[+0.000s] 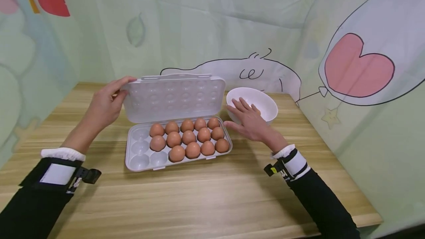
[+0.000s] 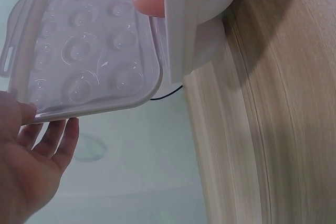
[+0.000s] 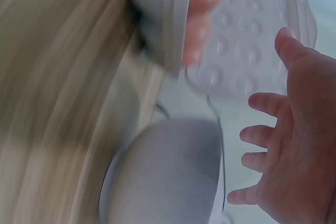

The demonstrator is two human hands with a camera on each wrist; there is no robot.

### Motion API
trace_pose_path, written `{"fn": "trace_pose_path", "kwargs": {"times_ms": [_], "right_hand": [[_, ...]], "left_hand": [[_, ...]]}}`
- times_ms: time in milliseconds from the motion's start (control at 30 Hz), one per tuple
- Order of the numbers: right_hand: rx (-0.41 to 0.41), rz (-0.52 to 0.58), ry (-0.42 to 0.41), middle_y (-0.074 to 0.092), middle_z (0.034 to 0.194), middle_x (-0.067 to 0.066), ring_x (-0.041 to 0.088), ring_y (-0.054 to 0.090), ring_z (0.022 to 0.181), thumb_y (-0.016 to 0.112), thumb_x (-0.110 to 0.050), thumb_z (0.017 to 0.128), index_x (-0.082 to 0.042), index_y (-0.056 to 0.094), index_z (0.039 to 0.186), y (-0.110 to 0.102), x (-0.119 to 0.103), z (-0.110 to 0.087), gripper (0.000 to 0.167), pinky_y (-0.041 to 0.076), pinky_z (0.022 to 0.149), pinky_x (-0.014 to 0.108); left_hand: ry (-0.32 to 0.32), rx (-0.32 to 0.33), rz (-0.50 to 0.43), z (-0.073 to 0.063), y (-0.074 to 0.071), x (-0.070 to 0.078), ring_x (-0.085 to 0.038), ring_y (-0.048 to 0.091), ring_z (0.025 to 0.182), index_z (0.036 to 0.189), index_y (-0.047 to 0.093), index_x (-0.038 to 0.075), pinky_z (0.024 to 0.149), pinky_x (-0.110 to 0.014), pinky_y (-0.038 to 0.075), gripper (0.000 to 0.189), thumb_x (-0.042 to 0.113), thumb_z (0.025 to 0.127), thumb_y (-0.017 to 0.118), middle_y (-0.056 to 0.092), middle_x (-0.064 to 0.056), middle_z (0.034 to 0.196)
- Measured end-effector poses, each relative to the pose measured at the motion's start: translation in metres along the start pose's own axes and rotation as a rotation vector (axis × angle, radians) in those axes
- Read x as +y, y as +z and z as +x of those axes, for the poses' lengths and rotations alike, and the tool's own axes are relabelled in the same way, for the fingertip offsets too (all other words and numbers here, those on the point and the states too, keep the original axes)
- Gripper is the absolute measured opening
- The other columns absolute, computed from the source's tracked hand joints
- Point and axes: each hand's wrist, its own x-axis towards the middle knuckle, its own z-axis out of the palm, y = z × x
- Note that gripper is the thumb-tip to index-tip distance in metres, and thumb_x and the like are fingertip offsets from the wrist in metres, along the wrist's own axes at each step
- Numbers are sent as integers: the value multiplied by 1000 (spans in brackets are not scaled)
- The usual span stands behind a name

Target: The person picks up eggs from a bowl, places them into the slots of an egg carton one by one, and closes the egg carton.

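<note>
A translucent plastic egg box (image 1: 132, 161) lies on the table with its lid (image 1: 176, 100) raised. Brown eggs (image 1: 188, 137) fill most of its cups; several cups at the left end hold none. My left hand (image 1: 105, 103) pinches the lid's upper left corner, thumb on the inner side and fingers behind, as the left wrist view (image 2: 31, 161) also shows. To the right of the box, my right hand (image 1: 249, 121) is spread, fingers apart and holding nothing, over the near side of a white bowl (image 1: 268, 108). Something orange-brown, partly hidden by the fingers, shows inside the bowl.
The wooden table (image 1: 199, 202) runs up to a pale printed curtain (image 1: 199, 28) at the back and on both sides. The bowl stands near the table's back edge, close to the box's right end. Straps with small cameras sit on both wrists.
</note>
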Motion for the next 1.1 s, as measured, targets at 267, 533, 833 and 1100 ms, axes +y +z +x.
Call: {"fn": "trace_pose_path", "kwargs": {"times_ms": [267, 533, 833, 1100], "right_hand": [[-27, -35, 119, 26, 166, 22, 42, 9, 156, 51, -48, 107, -6, 39, 159, -13, 45, 2, 68, 12, 117, 71], [-34, -35, 154, 26, 164, 27, 47, 13, 154, 49, -40, 110, 1, 36, 158, -16, 79, 9, 64, 13, 122, 62], [-86, 9, 173, 35, 160, 30, 44, 26, 151, 50, -34, 111, 4, 38, 156, -13, 91, 30, 61, 19, 123, 53], [-119, 17, 218, 58, 144, 22, 34, 51, 135, 55, -20, 108, 1, 51, 149, -9, 91, 59, 47, 33, 118, 47]], "left_hand": [[24, 19, 10, -1, -3, -1, -35, 60, 114, 143, 61, 6, 81, -4, 36, 39, -3, 106, 50, 61, -20, 138], [34, 28, 17, 0, -3, -1, -35, 60, 110, 142, 61, 6, 80, -5, 36, 39, -3, 106, 49, 62, -21, 136], [29, 13, 6, 1, -1, 0, -34, 60, 110, 142, 62, 7, 81, -5, 37, 39, -3, 106, 49, 63, -20, 135], [27, 12, 3, 1, 1, -2, -35, 60, 112, 142, 61, 6, 81, -4, 37, 40, -4, 106, 49, 62, -21, 137]]}}
